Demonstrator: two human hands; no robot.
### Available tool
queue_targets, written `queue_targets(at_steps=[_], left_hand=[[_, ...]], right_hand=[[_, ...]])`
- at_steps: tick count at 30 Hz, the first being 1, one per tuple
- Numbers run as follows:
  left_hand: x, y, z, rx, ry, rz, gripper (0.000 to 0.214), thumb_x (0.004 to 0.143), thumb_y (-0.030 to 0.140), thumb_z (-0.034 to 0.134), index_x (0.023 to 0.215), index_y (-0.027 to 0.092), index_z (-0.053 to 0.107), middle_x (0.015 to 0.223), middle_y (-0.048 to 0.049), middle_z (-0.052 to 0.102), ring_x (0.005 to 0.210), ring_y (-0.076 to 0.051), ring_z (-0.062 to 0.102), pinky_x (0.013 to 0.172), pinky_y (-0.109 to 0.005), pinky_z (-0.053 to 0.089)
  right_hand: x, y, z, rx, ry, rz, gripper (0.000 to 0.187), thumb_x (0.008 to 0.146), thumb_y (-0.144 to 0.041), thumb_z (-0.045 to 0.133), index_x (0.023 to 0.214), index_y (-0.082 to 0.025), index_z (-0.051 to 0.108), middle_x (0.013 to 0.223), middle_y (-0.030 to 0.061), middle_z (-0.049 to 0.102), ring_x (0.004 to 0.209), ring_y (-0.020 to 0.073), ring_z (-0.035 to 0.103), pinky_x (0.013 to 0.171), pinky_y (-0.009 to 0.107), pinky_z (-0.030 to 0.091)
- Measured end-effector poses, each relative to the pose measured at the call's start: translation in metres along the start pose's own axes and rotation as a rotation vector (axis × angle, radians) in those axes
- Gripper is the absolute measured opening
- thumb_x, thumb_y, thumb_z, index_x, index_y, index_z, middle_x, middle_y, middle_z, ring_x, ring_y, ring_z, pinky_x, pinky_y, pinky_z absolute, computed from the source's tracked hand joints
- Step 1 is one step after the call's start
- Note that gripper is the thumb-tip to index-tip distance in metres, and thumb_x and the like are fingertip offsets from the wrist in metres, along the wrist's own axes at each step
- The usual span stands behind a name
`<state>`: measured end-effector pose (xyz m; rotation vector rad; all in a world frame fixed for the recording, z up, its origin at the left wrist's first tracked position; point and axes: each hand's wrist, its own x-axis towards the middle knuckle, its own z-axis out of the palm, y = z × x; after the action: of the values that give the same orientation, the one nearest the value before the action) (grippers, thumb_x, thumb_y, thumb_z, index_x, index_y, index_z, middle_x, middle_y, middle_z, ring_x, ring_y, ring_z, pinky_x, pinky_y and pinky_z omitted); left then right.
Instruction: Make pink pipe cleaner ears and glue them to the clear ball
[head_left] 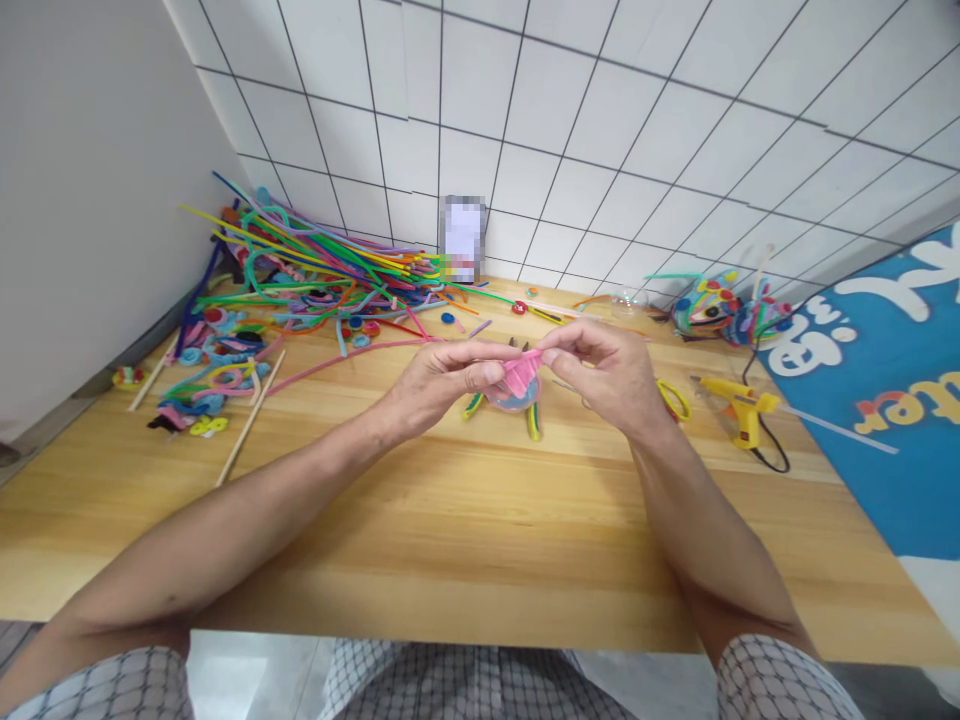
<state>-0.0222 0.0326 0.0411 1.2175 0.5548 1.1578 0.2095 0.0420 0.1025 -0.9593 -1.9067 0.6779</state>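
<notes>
Both my hands are raised over the middle of the wooden table. My left hand and my right hand pinch a pink pipe-cleaner coil between their fingertips, fingers closed on it from either side. A long pink pipe-cleaner tail runs from the coil off to the left. Under the hands lie green and yellow pipe-cleaner pieces and a round bluish piece, partly hidden.
A big heap of coloured pipe cleaners fills the back left, with coiled shapes and wooden sticks in front. A yellow glue gun lies at right, yellow-handled scissors beside my right hand, a finished craft behind. Blue banner at right.
</notes>
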Motion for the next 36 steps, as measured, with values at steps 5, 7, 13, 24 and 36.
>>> queue_targets(at_steps=[5, 7, 13, 24, 36], left_hand=[[-0.002, 0.0, 0.004, -0.105, 0.013, -0.06, 0.042, 0.084, 0.049, 0.095, 0.119, 0.027, 0.089, 0.113, -0.0083, 0.087, 0.093, -0.021, 0.083, 0.085, -0.032, 0.068], [-0.003, 0.001, 0.008, -0.176, -0.018, -0.076, 0.042, 0.085, 0.05, 0.094, 0.12, 0.028, 0.088, 0.117, -0.0084, 0.087, 0.099, -0.023, 0.084, 0.087, -0.034, 0.069], [-0.004, 0.007, 0.015, -0.306, -0.103, -0.069, 0.037, 0.088, 0.049, 0.092, 0.119, 0.027, 0.088, 0.109, -0.0084, 0.087, 0.095, -0.022, 0.084, 0.085, -0.034, 0.071], [-0.003, 0.013, 0.013, -0.241, -0.099, -0.034, 0.031, 0.087, 0.047, 0.093, 0.109, 0.025, 0.09, 0.117, -0.0108, 0.086, 0.085, -0.018, 0.082, 0.077, -0.029, 0.07], [-0.006, 0.015, 0.002, 0.096, -0.079, 0.182, 0.017, 0.096, 0.041, 0.085, 0.108, 0.032, 0.091, 0.128, -0.01, 0.081, 0.124, -0.024, 0.072, 0.104, -0.035, 0.061]], right_hand=[[0.001, 0.001, 0.002, 0.101, -0.019, 0.044, 0.007, 0.087, -0.026, 0.077, 0.088, -0.022, 0.082, 0.079, 0.0012, 0.08, 0.068, 0.0153, 0.067, 0.063, 0.028, 0.052], [0.001, 0.004, 0.003, 0.13, -0.028, 0.053, 0.008, 0.087, -0.028, 0.078, 0.09, -0.022, 0.082, 0.078, 0.0006, 0.079, 0.066, 0.0145, 0.066, 0.062, 0.027, 0.052], [-0.001, 0.004, 0.005, 0.143, -0.032, 0.043, 0.01, 0.088, -0.032, 0.08, 0.09, -0.023, 0.081, 0.08, 0.0007, 0.08, 0.069, 0.015, 0.069, 0.064, 0.028, 0.054], [-0.002, -0.006, 0.004, 0.125, -0.046, 0.044, 0.008, 0.09, -0.028, 0.077, 0.091, -0.022, 0.083, 0.083, 0.0017, 0.082, 0.072, 0.0153, 0.072, 0.067, 0.027, 0.057], [-0.002, -0.005, 0.0, -0.007, -0.018, -0.059, 0.009, 0.093, -0.025, 0.077, 0.093, -0.022, 0.085, 0.086, 0.0025, 0.083, 0.073, 0.0152, 0.068, 0.066, 0.028, 0.051]])
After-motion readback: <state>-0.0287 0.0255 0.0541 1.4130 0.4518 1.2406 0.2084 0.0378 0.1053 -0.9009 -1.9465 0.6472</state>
